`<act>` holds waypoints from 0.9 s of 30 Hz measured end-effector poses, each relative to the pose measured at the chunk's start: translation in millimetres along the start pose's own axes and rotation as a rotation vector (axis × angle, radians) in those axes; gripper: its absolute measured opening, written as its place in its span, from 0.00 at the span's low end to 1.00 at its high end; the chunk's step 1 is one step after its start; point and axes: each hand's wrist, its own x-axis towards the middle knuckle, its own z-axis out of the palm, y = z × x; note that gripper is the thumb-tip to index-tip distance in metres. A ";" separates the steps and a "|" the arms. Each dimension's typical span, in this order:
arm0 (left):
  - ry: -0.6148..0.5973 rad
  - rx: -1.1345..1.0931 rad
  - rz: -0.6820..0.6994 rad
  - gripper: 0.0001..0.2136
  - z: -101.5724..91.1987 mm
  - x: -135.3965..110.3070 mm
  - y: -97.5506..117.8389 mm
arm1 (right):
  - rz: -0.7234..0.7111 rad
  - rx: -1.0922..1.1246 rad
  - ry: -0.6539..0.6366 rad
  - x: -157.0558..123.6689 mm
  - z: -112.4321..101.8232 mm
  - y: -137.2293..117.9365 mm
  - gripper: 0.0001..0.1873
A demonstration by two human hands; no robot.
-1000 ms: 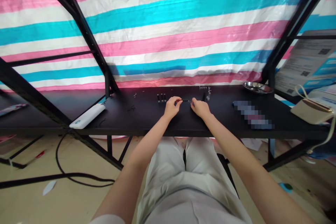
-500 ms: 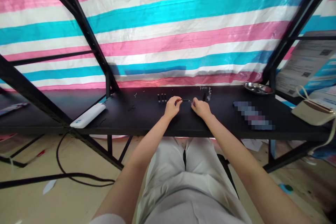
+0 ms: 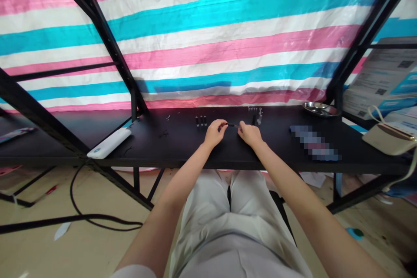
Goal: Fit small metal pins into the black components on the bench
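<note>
My left hand (image 3: 214, 133) and my right hand (image 3: 249, 134) rest on the black table (image 3: 182, 147), a short way apart. Both are closed in a pinch on the two ends of a small thin black part (image 3: 232, 125) held between them just above the tabletop. Three small black cylinders (image 3: 201, 121) stand in a row just left of my left hand. A cluster of small black and silvery parts (image 3: 256, 116) lies just behind my right hand.
A white power bank (image 3: 109, 143) lies at the table's left. A metal dish (image 3: 319, 109) sits at the back right, a blurred object (image 3: 314, 142) in front of it, a beige case (image 3: 387, 137) at far right. A black frame strut (image 3: 104, 39) rises left.
</note>
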 end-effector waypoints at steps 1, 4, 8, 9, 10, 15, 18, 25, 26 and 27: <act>-0.011 -0.002 0.004 0.05 -0.2 0.0 0.8 | -0.004 -0.002 0.004 -0.1 0.0 0.0 0.13; -0.045 -0.007 0.002 0.06 -1.1 0.1 3.2 | -0.008 -0.006 0.006 -0.3 -1.5 0.0 0.12; -0.061 -0.019 -0.027 0.06 -0.4 -0.1 3.3 | -0.024 -0.001 -0.002 -0.4 -3.2 -0.7 0.13; -0.076 -0.025 -0.029 0.06 0.1 -0.2 2.9 | -0.042 0.005 0.003 -0.4 -3.0 -0.9 0.13; -0.096 -0.032 -0.031 0.06 0.6 -0.3 2.5 | -0.065 0.013 0.011 -0.4 -2.4 -0.9 0.13; -0.146 -0.045 -0.051 0.06 1.7 -0.7 2.0 | -0.163 0.055 0.062 -0.3 2.8 0.2 0.15; -0.153 -0.048 -0.046 0.06 2.0 -1.0 1.5 | -0.167 0.064 0.079 -0.2 4.7 1.4 0.15; -0.172 -0.020 -0.018 0.07 2.4 -1.4 -0.8 | -0.201 0.079 0.086 -1.2 4.5 1.7 0.13; -0.178 -0.002 -0.009 0.07 1.7 -1.5 0.2 | -0.203 0.081 0.084 -1.4 4.5 1.7 0.13; -0.183 0.022 0.003 0.07 1.0 -1.7 1.7 | -0.205 0.084 0.083 -1.5 4.4 1.6 0.13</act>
